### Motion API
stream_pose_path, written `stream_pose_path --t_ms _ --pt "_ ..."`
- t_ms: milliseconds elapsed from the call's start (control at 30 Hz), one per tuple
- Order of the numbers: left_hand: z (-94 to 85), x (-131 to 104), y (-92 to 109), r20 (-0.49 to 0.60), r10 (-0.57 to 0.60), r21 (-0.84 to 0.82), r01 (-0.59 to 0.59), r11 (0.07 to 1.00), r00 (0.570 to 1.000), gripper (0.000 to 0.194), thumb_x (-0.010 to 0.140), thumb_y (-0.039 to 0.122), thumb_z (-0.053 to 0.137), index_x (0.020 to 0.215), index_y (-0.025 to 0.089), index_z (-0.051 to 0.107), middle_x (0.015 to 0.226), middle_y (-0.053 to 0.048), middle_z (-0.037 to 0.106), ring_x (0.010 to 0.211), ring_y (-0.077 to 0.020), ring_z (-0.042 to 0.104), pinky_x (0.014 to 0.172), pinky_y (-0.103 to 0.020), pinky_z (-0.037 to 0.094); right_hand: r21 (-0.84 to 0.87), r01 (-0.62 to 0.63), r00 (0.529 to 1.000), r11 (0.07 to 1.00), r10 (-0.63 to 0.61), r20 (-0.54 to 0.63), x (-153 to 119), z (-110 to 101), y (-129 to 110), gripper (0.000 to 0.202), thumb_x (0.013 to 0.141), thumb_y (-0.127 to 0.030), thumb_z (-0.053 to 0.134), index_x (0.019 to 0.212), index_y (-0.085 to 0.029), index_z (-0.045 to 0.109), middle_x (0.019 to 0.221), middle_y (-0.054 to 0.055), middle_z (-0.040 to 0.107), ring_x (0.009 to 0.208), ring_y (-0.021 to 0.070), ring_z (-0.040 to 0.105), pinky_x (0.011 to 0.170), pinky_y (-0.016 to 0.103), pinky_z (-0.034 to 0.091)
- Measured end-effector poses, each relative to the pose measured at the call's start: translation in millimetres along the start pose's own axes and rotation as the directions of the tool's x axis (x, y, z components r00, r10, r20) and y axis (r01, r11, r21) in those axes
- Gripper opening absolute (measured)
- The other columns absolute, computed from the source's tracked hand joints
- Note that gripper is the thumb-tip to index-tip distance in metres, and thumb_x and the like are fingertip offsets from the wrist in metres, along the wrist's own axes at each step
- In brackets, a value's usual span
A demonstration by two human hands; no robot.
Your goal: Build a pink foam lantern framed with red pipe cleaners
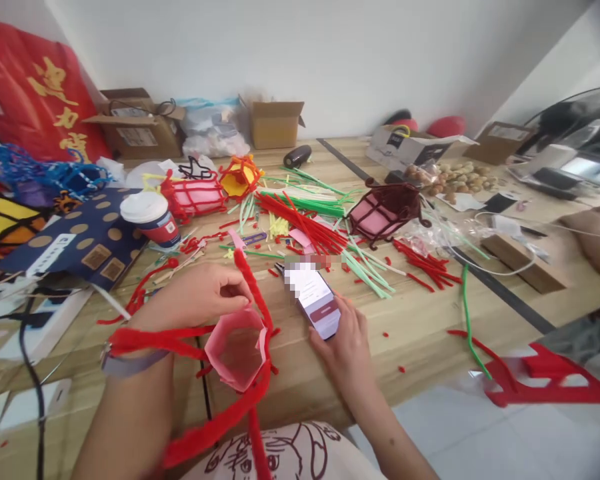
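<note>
My left hand (207, 293) has its fingers curled at the upper rim of a pink paper lantern (220, 353), an open-topped tube with fuzzy red pipe cleaners (215, 423) fixed around it. Several of these stick out loosely towards me and across my left forearm. The fingertips are partly hidden behind the rim. To the right, my right hand (347, 343) grips the lower end of a smartphone (313, 297) with a lit screen, part of it blurred. Beyond the phone lies a bundle of red pipe cleaners (305, 223).
Finished-looking lanterns, one dark brown and pink (385, 212), one red and pink (195, 198), stand further back. A lidded paper cup (153, 223) is at the left, near a power strip (35, 327). Peanuts (465, 179) lie right; another person's hand (595, 237) rests at the far right.
</note>
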State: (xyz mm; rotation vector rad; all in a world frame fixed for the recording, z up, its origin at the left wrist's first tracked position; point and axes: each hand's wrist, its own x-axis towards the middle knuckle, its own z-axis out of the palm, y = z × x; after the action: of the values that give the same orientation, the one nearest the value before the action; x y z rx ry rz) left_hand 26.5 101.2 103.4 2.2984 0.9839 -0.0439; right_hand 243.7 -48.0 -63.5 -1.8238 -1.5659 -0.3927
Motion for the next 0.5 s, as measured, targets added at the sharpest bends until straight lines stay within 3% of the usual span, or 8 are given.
stream_pose_path --t_ms 133,333,500 --pt "-5.0 -9.3 5.2 0.044 -0.029 0.023 0.028 0.999 0.999 0.024 0.078 0.032 0.054 0.08 0.02 0.075 0.08 0.0 0.074 0.073 -0.0159 0.063 0.063 -0.024 0.041 -0.007 0.07 0.997 0.998 -0.07 0.041 -5.3 13.7 -6.9 0.06 0.089 -0.031 0.055 0.141 -0.01 0.033 0.12 0.022 0.057 0.111 0.0365 0.051 0.088 0.055 0.05" --pt "-5.8 -7.1 3.2 0.075 0.028 -0.005 -0.028 1.0 0.997 0.022 0.079 0.023 0.052 0.082 0.019 0.074 0.077 0.004 0.074 0.071 -0.0122 0.062 0.064 -0.021 0.038 -0.132 0.097 0.993 0.987 -0.086 0.082 -11.0 11.7 -15.0 0.073 0.093 -0.039 0.052 0.149 -0.004 0.021 0.117 0.026 0.06 0.106 0.0384 0.054 0.086 0.054 0.048" --pt "-4.6 -6.3 -1.3 0.058 0.019 -0.012 -0.018 1.0 0.998 0.022 0.078 0.023 0.054 0.082 0.02 0.075 0.08 0.004 0.075 0.072 -0.0122 0.063 0.064 -0.021 0.038 -0.202 0.069 0.987 0.977 -0.038 0.154 2.0 -6.2 -5.6 0.08 0.089 -0.066 0.044 0.142 -0.007 0.039 0.115 0.027 0.065 0.1 0.0408 0.061 0.081 0.054 0.046"
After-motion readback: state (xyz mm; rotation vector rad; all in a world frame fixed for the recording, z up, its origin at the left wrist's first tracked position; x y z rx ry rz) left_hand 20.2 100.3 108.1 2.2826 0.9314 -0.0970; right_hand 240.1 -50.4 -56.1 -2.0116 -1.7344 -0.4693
